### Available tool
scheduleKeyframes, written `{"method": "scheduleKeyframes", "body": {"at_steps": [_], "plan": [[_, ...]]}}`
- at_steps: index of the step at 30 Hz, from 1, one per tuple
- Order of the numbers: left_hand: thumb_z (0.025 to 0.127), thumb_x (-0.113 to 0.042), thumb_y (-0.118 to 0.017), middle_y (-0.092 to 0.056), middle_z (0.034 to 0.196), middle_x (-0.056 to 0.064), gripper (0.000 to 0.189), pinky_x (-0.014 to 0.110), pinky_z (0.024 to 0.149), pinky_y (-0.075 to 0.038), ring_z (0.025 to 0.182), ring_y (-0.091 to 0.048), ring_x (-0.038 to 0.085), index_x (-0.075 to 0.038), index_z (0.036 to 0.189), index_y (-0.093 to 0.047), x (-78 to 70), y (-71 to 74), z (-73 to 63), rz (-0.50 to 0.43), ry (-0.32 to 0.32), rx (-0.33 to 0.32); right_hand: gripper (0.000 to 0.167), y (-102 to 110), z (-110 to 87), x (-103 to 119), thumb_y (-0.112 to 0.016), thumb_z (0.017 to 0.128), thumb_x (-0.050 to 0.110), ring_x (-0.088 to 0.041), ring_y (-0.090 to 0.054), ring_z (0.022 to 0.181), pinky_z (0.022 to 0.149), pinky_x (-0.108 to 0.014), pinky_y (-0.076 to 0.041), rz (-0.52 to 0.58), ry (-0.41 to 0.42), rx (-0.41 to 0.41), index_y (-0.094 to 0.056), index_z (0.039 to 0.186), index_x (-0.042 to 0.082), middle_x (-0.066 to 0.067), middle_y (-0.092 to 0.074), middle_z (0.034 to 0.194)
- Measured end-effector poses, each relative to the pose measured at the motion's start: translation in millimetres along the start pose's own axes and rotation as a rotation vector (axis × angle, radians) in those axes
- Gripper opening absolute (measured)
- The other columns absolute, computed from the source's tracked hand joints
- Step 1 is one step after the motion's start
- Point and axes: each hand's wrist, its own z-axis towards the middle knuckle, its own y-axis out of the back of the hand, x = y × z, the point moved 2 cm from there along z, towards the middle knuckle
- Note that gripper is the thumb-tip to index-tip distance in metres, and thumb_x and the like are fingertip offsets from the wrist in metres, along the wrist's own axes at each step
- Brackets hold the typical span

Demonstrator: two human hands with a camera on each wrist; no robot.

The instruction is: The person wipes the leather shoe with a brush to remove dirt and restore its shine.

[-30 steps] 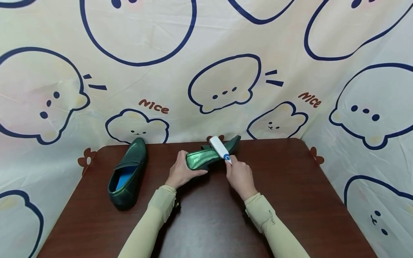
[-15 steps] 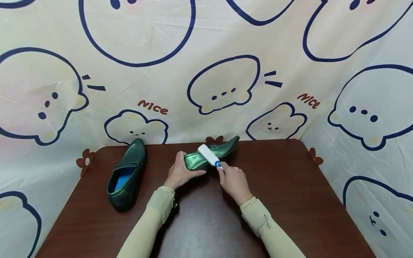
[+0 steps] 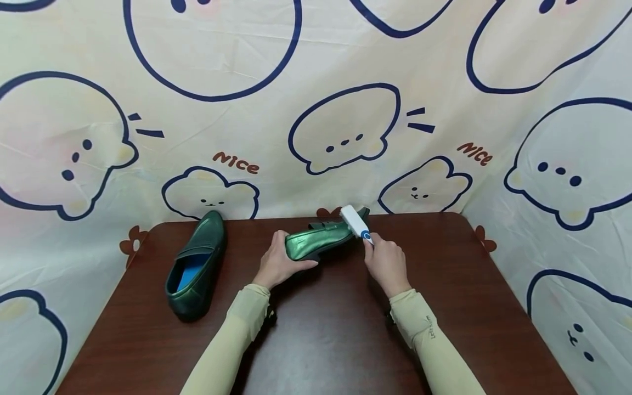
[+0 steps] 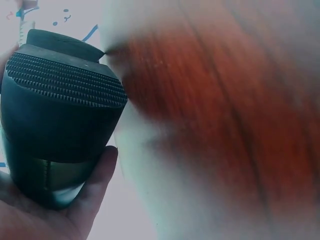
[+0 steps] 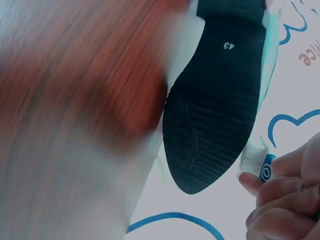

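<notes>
My left hand [image 3: 276, 262] grips a shiny green loafer [image 3: 316, 241] by its heel end, with the shoe tilted on its side and its toe pointing to the back right. The dark heel block [image 4: 65, 77] fills the left of the left wrist view, the thumb lying along the shoe's back. In my right hand [image 3: 387, 263] is a white brush [image 3: 354, 220] with a blue mark, pinched by its handle. The brush head overlaps the toe part of the loafer. The right wrist view shows the ridged black sole [image 5: 215, 100], marked 43, beside the brush.
A matching green loafer [image 3: 197, 274] with a blue insole stands upright on the left of the brown table [image 3: 316, 340]. A pale curtain [image 3: 266, 126] with cartoon outlines hangs right behind the table's back edge.
My right hand first slid the brush left and down over the middle of the shoe, then moved it right to the toe. The left hand and its loafer have hardly shifted.
</notes>
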Motion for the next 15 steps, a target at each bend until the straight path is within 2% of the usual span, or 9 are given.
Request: {"method": "scheduleKeyframes", "body": {"at_steps": [2, 7, 12, 15], "plan": [[0.064, -0.071, -0.089, -0.047, 0.124, 0.002, 0.100, 0.039, 0.083, -0.049, 0.103, -0.057, 0.024, -0.017, 0.131, -0.038, 0.2, 0.7, -0.4, -0.008, 0.007, 0.002, 0.023, -2.0, -1.2, 3.7, -0.063, 0.103, 0.020, -0.019, -0.052, 0.054, 0.050, -0.035, -0.044, 0.042, 0.043, 0.004, -0.068, 0.115, 0.002, -0.009, -0.063, 0.069], [0.063, -0.070, -0.089, -0.047, 0.125, 0.003, 0.101, 0.040, 0.083, -0.051, 0.105, -0.057, 0.025, -0.017, 0.132, -0.038, 1.1, 1.6, -0.7, -0.027, 0.016, -0.008, 0.014, -8.3, -8.2, 26.2, -0.065, 0.103, 0.019, -0.015, -0.048, 0.056, 0.053, -0.031, -0.043, 0.155, 0.189, 0.054, -0.068, 0.107, 0.006, 0.000, -0.053, 0.065], [0.064, -0.071, -0.089, -0.047, 0.123, 0.004, 0.100, 0.039, 0.082, -0.051, 0.104, -0.057, 0.023, -0.016, 0.131, -0.039, 0.8, 1.2, -0.1, -0.032, 0.003, -0.008, 0.011, -18.3, -15.3, 40.8, -0.067, 0.102, 0.021, -0.011, -0.047, 0.056, 0.054, -0.027, -0.042, 0.140, 0.238, 0.124, -0.068, 0.099, 0.010, 0.006, -0.051, 0.063], [0.064, -0.069, -0.089, -0.047, 0.123, 0.003, 0.099, 0.039, 0.083, -0.051, 0.103, -0.057, 0.024, -0.017, 0.131, -0.038, 0.9, 1.4, -0.2, -0.038, 0.015, -0.004, 0.011, -23.1, -16.6, 39.0, -0.068, 0.101, 0.021, -0.011, -0.046, 0.055, 0.052, -0.027, -0.040, 0.109, 0.245, 0.100, -0.068, 0.098, 0.011, 0.006, -0.050, 0.062]]}}
